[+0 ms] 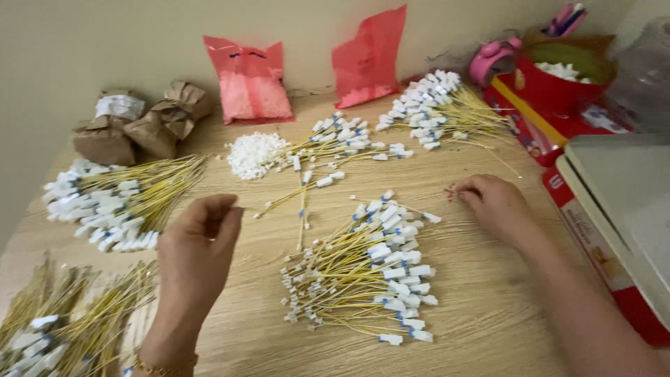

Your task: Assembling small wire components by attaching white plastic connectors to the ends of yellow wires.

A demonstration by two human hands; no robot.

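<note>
Nearest my view, at the near left corner of the tabletop [481,328], lies a bundle of yellow wires with white end pieces [63,328], cut off by the frame's edge. Going down in size from the wooden top itself: a white box-like device [621,202] sits over a red carton [593,244] along the right edge, two pink plastic bags [251,80] lean on the wall at the far edge, and two crumpled brown paper parcels [143,126] rest toward the far left corner. Then come the wire heaps: one at the left edge [112,202], one toward the far right [436,105], a looser spread near the middle [335,143], and the central pile [366,276] between my hands, its white-and-blue connectors fanned to the right. A small mound of loose white caps [255,153] sits beside the middle spread. My left hand [199,258] hovers above the wood just left of the central pile, fingers loosely curled, its grip slack and holding nothing I can make out. My right hand [495,202] rests on the wood just beyond the pile's far right side, its grip pressed together at the fingertips on something tiny and reddish [452,192]; I cannot tell what it is. To do this well, I judge I should keep that pinch low and steady against the wood, bring the left hand in to single out one wire by its connector end, and avoid dragging across the pile so the strands stay untangled.
</note>
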